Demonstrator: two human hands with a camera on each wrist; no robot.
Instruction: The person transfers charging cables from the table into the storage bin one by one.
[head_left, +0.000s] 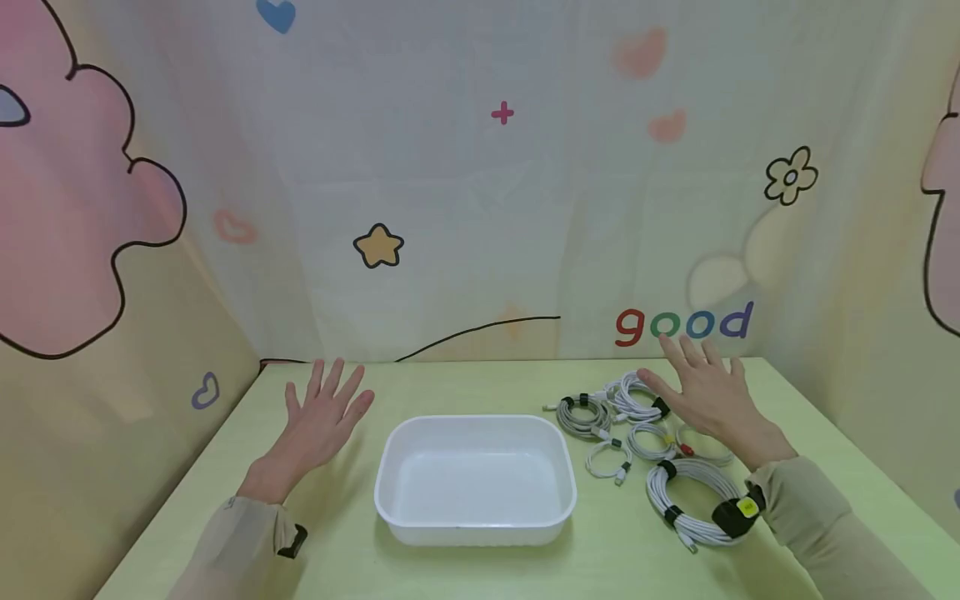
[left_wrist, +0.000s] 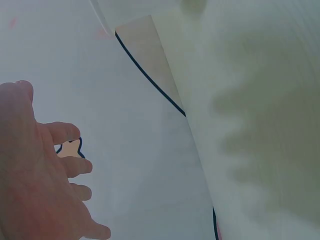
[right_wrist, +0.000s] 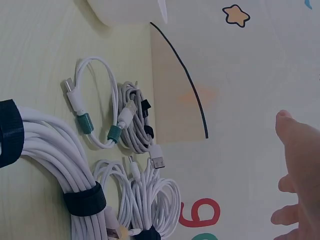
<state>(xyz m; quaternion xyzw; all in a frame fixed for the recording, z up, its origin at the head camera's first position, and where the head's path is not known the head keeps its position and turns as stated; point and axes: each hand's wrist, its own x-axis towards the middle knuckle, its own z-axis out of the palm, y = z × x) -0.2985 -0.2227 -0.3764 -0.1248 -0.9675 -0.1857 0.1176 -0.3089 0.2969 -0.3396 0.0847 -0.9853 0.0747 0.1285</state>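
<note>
A white rectangular basin (head_left: 476,537) stands in the middle of the table, with only its bare white floor inside. To its left my left hand (head_left: 318,425) is raised above the table, fingers spread and holding nothing. My right hand (head_left: 708,396) hovers with spread fingers over several coiled cables at the right. A large white cable coil (head_left: 660,496) with black straps lies nearest my right wrist. Behind it are a grey cable coil (head_left: 581,429), a white coil (head_left: 630,396) and a small cable (right_wrist: 112,90) with green ties. The right forearm hides part of the cable group.
The pale table (head_left: 330,567) ends at a printed cloth backdrop (head_left: 465,208), with cloth walls on both sides. A yellow-marked black strap (head_left: 738,510) lies by the right sleeve. Bare tabletop shows between the left arm and the basin.
</note>
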